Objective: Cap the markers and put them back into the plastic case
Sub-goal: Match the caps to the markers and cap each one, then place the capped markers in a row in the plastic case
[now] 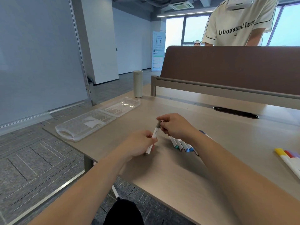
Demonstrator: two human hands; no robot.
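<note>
1. The marker (155,135) is held tilted above the bench (178,176), long axis running from its white near end up and away to its grey-brown far end.
2. The left hand (139,146) has its grip curled round the barrel; the right hand (175,127) pinches the grey-brown end.
3. The open plastic case (78,125) lies well to the left.
4. The right wrist partly hides a row of markers (181,145).

Both bare forearms reach forward and converge. The left hand (139,143) curls its fingers round the lower barrel of a marker (154,135). The right hand (176,125), just beyond, pinches the marker's grey upper end between thumb and forefinger.
</note>
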